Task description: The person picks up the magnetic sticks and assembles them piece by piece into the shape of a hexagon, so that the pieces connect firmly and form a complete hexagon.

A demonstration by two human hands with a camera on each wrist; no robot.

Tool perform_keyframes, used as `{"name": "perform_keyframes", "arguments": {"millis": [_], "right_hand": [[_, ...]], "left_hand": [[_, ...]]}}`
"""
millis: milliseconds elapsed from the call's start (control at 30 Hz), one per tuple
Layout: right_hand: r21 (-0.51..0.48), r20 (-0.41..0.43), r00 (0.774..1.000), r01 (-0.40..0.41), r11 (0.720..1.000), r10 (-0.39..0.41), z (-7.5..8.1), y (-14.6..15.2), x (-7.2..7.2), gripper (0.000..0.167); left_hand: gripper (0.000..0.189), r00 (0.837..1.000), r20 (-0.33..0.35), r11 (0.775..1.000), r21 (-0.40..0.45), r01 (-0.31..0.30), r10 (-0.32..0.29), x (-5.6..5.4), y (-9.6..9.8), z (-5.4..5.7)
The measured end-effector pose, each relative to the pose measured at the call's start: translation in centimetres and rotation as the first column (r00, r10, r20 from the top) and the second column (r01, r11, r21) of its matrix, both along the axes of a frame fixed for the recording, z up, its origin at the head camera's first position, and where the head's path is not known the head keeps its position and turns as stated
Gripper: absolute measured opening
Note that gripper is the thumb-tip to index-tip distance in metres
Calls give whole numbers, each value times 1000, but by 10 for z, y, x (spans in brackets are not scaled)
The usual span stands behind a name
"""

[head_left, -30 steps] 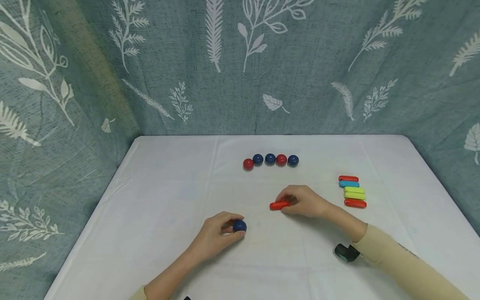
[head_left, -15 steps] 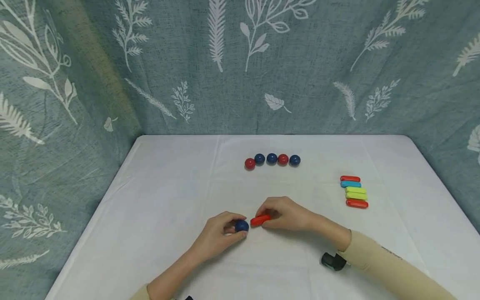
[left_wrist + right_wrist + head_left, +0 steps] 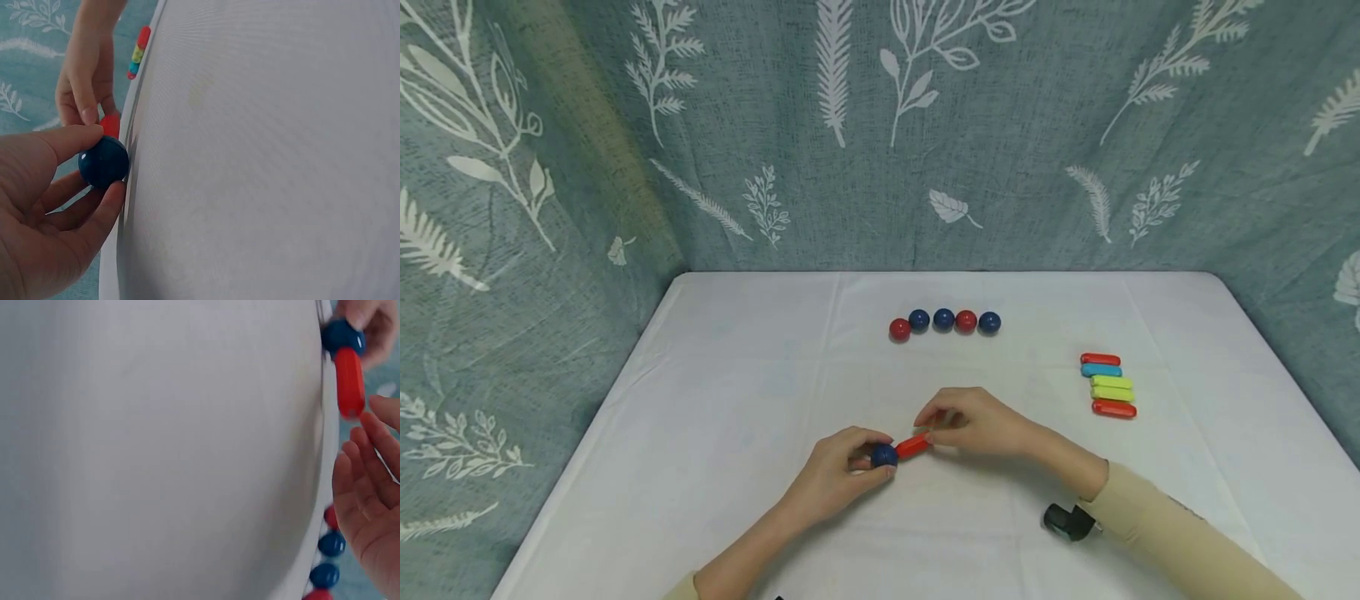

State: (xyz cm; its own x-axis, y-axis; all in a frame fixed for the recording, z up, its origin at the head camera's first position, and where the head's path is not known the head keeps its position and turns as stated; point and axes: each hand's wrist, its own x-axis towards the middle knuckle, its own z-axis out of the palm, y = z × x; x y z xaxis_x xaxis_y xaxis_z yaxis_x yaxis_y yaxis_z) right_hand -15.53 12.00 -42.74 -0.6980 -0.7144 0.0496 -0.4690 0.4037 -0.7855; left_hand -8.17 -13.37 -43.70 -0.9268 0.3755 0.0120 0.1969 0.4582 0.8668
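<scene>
My left hand (image 3: 835, 471) pinches a dark blue ball (image 3: 104, 162) between thumb and fingers, near the middle of the white table. A red rod (image 3: 912, 446) extends from the ball's right side, one end meeting it. Just beyond the rod's free end is my right hand (image 3: 977, 421), its thumb and fingers spread apart. In the right wrist view those fingers (image 3: 369, 465) lie beside the rod's end without curling round it; whether a fingertip touches it I cannot tell.
A row of red and blue balls (image 3: 943, 319) lies toward the back. On the right, several short rods (image 3: 1111, 392) in red, blue and yellow-green lie side by side. A black device (image 3: 1067, 522) sits by the right wrist. A patterned curtain (image 3: 880, 192) hangs behind the table (image 3: 752, 358).
My right hand brought the red rod leftward and down to the blue ball, then loosened its fingers from it. The left hand has stayed in place with the ball.
</scene>
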Motion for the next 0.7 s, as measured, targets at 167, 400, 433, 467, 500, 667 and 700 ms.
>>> {"name": "perform_keyframes", "arguments": {"millis": [167, 400, 433, 467, 500, 667, 700], "right_hand": [[-66, -82, 965, 243, 968, -248, 3, 19, -21, 20], [-71, 48, 776, 631, 772, -629, 6, 48, -59, 35], [-53, 63, 758, 652, 757, -649, 5, 50, -64, 39], [-27, 71, 745, 666, 746, -663, 4, 53, -69, 42], [-4, 76, 736, 675, 738, -672, 3, 54, -73, 45], [76, 57, 741, 665, 743, -669, -3, 57, -87, 54], [86, 52, 744, 661, 745, -666, -4, 57, -89, 55]], "left_hand": [[32, 1000, 11, 1000, -4, -1, 1, 0, 1, 1], [32, 1000, 24, 1000, -13, 8, -8, 0, 0, 2], [31, 1000, 26, 1000, -12, 10, -10, 0, 0, 2], [31, 999, 31, 1000, -12, 11, -11, 0, 0, 2], [31, 999, 35, 1000, -10, 12, -12, 0, 0, 2], [31, 999, 39, 1000, -3, 17, -17, 0, 0, 1], [31, 999, 37, 1000, -1, 18, -18, 0, 0, 1]]}}
